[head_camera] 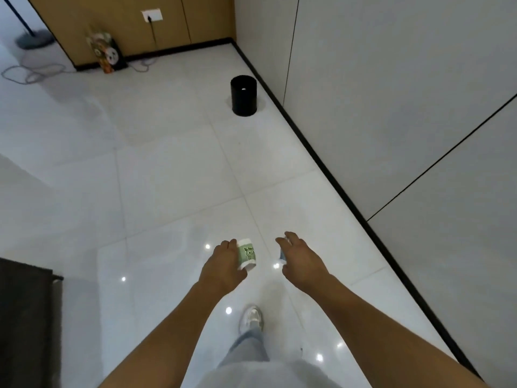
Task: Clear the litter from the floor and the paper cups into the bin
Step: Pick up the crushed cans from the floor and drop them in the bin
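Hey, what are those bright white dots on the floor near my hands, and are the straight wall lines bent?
Head view: the dots are ceiling-light glare on the glossy floor, scattered around the left hand, right hand and shoe; the baseboard bows slightly, wide-angle distortion.

A green-and-white paper cup (pixel 246 254) lies sideways in the left hand (pixel 223 264). The right hand (pixel 300 260) grips something small and bluish (pixel 282 254), mostly hidden. The black bin (pixel 243 95) stands upright well ahead of both hands.
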